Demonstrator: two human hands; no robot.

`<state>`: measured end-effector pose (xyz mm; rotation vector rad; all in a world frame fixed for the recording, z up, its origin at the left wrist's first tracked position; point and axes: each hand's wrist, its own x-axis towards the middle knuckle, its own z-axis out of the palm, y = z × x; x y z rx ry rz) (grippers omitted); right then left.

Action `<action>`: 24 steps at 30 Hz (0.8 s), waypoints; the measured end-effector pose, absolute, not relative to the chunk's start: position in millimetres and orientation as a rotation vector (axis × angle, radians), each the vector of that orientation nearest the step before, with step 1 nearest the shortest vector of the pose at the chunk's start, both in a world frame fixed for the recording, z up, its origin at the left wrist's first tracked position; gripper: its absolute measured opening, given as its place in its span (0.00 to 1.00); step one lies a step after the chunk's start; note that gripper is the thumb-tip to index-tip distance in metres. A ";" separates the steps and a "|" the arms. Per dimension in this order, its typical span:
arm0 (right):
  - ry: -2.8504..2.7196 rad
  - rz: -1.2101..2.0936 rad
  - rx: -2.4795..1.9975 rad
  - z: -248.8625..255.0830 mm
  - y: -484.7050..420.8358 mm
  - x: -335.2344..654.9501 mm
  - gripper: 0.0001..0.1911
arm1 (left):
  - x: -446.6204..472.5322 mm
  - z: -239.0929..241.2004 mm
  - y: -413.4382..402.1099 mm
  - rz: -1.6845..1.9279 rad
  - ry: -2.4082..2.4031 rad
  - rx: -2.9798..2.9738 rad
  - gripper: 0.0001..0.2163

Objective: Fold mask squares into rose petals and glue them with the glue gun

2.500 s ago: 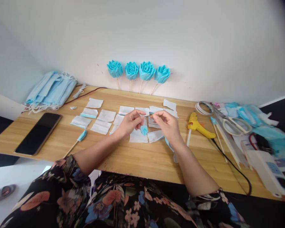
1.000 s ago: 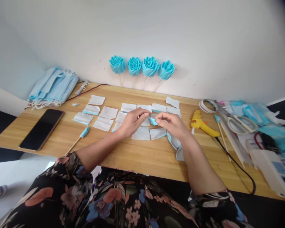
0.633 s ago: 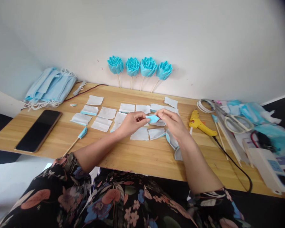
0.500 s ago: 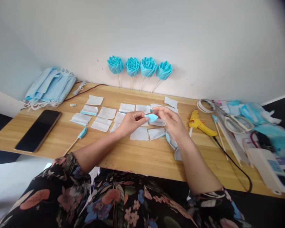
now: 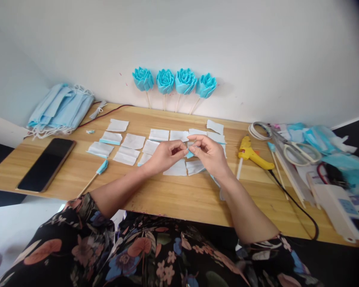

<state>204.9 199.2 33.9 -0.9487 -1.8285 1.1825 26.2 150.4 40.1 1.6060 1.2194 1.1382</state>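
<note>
A small folded piece of blue mask fabric (image 5: 190, 154) is pinched between both hands above the middle of the table. My left hand (image 5: 167, 156) grips its left end with thumb and fingertips. My right hand (image 5: 208, 154) closes thumb and forefinger on it from the right and covers much of it. Under and around the hands lie several white fabric pieces (image 5: 133, 141), some with a blue edge. To the left of my left hand rests a wooden stick with a blue wrapped tip (image 5: 102, 167).
Several blue fabric flowers on sticks (image 5: 185, 81) lean against the wall. At left are stacked face masks (image 5: 61, 109) and a phone (image 5: 47, 164). At right lie a yellow glue gun (image 5: 255, 154) with its cord, a tape roll (image 5: 259, 130), scissors (image 5: 297, 153) and mask scraps (image 5: 344, 161).
My right thumb and forefinger have closed onto the blue piece, which showed a pointed end before. The piece is now mostly hidden by the fingers. The view has shifted slightly.
</note>
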 end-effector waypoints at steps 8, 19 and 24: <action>-1.667 1.255 -0.905 32.1 201.8 206.5 0.19 | 26.4 40.9 150.3 1.221 1.159 1.430 0.10; -1.710 1.236 -0.880 32.1 202.1 203.3 0.23 | 23.5 36.6 154.5 1.175 1.168 1.357 0.16; -1.756 1.245 -0.867 31.2 200.0 203.4 0.23 | 25.0 34.4 155.2 1.126 1.196 1.434 0.12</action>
